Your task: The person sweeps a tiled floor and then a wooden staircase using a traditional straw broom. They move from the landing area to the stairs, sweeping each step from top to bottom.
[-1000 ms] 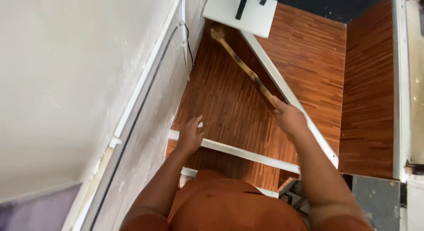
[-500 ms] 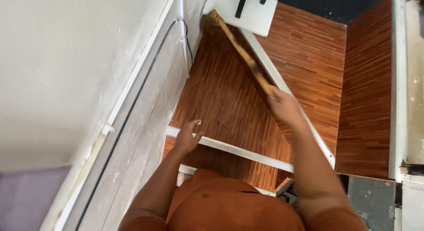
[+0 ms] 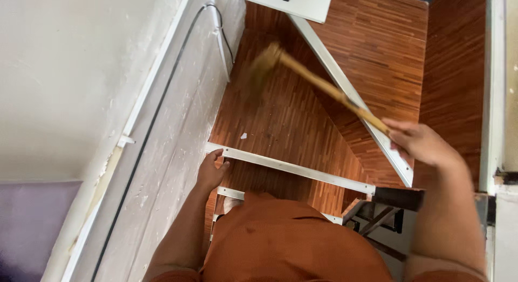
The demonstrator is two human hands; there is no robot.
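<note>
We find the right hand (image 3: 423, 144) closed round the near end of a broom (image 3: 318, 85) — its stick slants up and left, and the blurred brush head hangs over the wooden step (image 3: 286, 125) near the wall (image 3: 178, 125). The left hand (image 3: 211, 171) rests, fingers loosely curled, on the white edge strip (image 3: 291, 167) of that step, just beside the wall. A small white speck (image 3: 243, 135) lies on the step. A black cable (image 3: 162, 104) runs along the wall.
</note>
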